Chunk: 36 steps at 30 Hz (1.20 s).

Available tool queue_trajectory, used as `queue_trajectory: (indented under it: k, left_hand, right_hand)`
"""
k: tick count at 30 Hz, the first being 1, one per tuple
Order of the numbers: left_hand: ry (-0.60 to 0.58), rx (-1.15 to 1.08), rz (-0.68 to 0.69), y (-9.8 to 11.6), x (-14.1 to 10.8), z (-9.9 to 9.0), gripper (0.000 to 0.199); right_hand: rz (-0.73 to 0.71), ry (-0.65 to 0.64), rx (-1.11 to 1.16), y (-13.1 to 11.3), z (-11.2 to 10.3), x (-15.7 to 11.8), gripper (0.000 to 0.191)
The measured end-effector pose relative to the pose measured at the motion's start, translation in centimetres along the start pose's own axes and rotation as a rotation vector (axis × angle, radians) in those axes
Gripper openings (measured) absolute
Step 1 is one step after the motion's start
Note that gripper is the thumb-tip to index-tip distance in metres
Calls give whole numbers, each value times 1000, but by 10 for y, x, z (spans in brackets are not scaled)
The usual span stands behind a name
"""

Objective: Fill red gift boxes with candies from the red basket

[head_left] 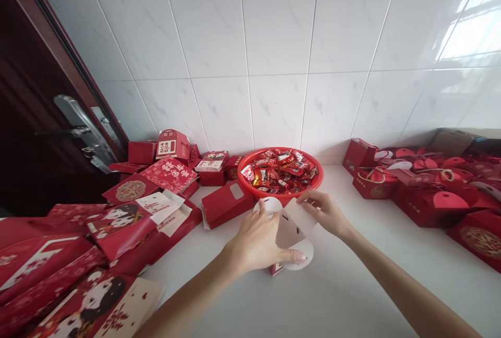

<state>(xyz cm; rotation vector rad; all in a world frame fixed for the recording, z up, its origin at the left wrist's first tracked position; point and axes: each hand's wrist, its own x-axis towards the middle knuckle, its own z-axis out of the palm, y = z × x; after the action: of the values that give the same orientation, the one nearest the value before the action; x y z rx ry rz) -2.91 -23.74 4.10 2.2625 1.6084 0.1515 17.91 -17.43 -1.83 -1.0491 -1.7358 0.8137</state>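
A small red candy box [277, 269] stands on the table before me, its white-lined flaps spread outward. My left hand [254, 239] lies over the box from the left. Its thumb presses on the near rounded flap [309, 255], and its index finger reaches the far rounded flap [270, 205]. My right hand [323, 213] pinches the white right-hand flap [299, 215] between thumb and fingers. Two dark slots show in the white card. My left hand hides much of the box's body. Right behind my hands sits a red basin [321, 173] full of wrapped candies [279, 171].
Several flat and folded red boxes [129, 218] pile up on the left, with one plain red box [227, 205] beside the basin. Assembled red boxes with rope handles [376, 184] crowd the right. A tiled wall [274, 40] closes the back; a dark door [35, 93] is at left.
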Motion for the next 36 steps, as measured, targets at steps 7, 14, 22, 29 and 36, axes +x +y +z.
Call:
queue_trajectory:
  k: [7, 14, 22, 29, 36]
  left_hand:
    - [116, -82, 148, 6, 4, -17, 37]
    - [373, -255, 172, -35, 71, -54, 27]
    - [346, 41, -90, -71, 182, -51, 50]
    - [370, -3, -58, -84, 211, -23, 36]
    - [595, -96, 676, -83, 215, -13, 43]
  right_hand:
    - [-58, 214, 120, 3, -13, 72, 18]
    - [193, 543, -68, 37, -9, 118, 23]
    - [140, 283, -441, 52, -2, 122, 62]
    - [118, 245, -436, 51, -2, 120, 54]
    - [28, 256, 6, 38, -4, 110, 55]
